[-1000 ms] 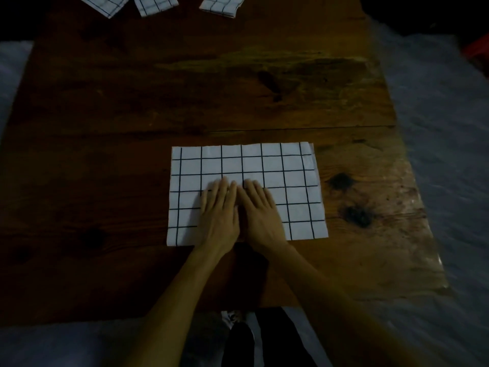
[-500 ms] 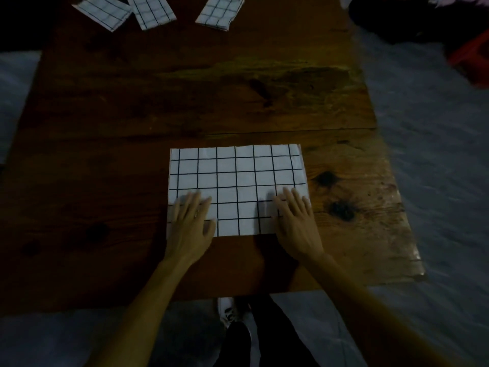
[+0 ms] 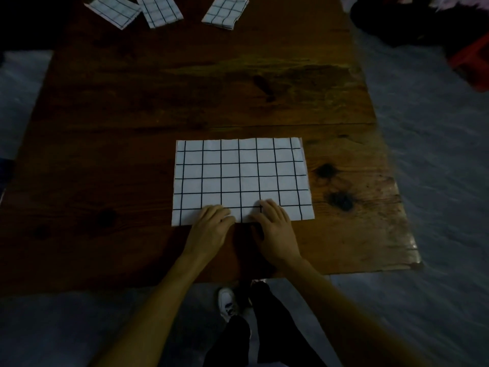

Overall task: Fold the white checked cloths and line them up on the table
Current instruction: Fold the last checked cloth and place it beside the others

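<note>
A white checked cloth [image 3: 240, 178] lies flat as a wide rectangle on the near half of the brown wooden table [image 3: 132, 168]. My left hand [image 3: 210, 229] and my right hand [image 3: 276, 230] sit side by side at the middle of its near edge. The fingers of both hands curl over that edge with the thumbs at the hem, pinching the cloth. Three folded checked cloths lie at the far edge: one on the left [image 3: 113, 10], one beside it [image 3: 160, 10], and one further right [image 3: 225, 11], each at a different angle.
The table's near right corner [image 3: 412, 263] is worn and shiny. Grey floor surrounds the table. My legs and a white shoe [image 3: 227, 303] show below the near edge. A red object [image 3: 473, 64] and dark things lie on the floor at the far right.
My hands swept apart across the cloth from its middle to the sides, then came back together at the middle of its near edge, where the fingers now curl.
</note>
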A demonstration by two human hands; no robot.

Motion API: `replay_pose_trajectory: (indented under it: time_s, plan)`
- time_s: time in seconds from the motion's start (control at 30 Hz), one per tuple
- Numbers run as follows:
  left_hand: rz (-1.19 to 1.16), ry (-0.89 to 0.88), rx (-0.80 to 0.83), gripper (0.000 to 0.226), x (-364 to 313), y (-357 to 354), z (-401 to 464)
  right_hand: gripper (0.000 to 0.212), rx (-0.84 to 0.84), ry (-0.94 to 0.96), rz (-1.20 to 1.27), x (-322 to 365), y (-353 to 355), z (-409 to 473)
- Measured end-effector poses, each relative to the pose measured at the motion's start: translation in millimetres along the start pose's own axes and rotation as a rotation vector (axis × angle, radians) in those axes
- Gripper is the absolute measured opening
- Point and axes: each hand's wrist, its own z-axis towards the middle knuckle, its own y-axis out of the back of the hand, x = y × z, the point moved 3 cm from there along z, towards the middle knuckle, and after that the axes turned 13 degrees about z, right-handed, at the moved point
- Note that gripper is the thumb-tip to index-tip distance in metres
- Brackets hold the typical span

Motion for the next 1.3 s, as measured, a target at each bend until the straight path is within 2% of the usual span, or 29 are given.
replay_pose_trajectory:
  time_s: [0.17,0.23,0.33,0.43,0.6,0.67,0.77,0.87,0.97,1.03,1.13,1.23,1.3]
  plan:
    - [0.029,0.018,0.013,0.012,-1.0,1.4,6.1,0.033,-0.051,-0.042,-0.036,7.6,-2.7,5.1]
    - [0.012,0.032,0.004,0.019,-2.0,8.5,10.7,0.031,-0.09,-0.07,-0.041,12.7,-2.1,9.4]
    - [0.016,0.056,-0.014,0.018,-0.6,18.2,13.8,0.024,-0.123,-0.106,-0.02,19.2,1.1,19.2]
    - [0.075,0.084,0.048,0.026,5.9,21.7,16.5,0.023,-0.139,-0.105,0.032,23.7,8.1,27.4]
    - [0.101,0.127,0.078,0.024,5.6,43.6,26.8,0.027,-0.116,-0.08,0.0,37.9,23.8,31.1]
    - [0.081,0.145,0.082,0.022,5.1,58.9,30.0,0.028,-0.112,-0.078,-0.008,48.4,32.8,33.4]
    - [0.02,0.142,0.191,0.029,4.4,81.5,31.4,0.025,-0.129,-0.049,-0.017,68.5,56.0,43.4]
    - [-0.202,0.122,0.302,0.035,-0.5,107.6,30.4,0.026,-0.132,-0.026,-0.013,93.5,87.6,54.8]
    - [-0.457,0.206,0.218,0.024,7.0,139.1,33.3,0.032,-0.171,-0.023,0.042,118.2,121.3,63.1]
    - [-0.465,0.268,0.129,0.019,17.6,156.3,38.4,0.032,-0.167,0.002,0.085,134.8,141.4,67.2]
    - [-0.408,0.348,0.004,0.034,31.8,180.7,50.5,0.023,-0.146,0.011,0.147,155.9,168.5,72.4]
    - [-0.368,0.252,-0.066,0.048,33.5,199.1,65.7,0.029,-0.119,0.008,0.234,166.7,186.6,73.7]
    - [-0.357,0.184,-0.076,0.048,30.4,208.1,73.1,0.03,-0.105,0.031,0.263,172.7,196.0,71.9]
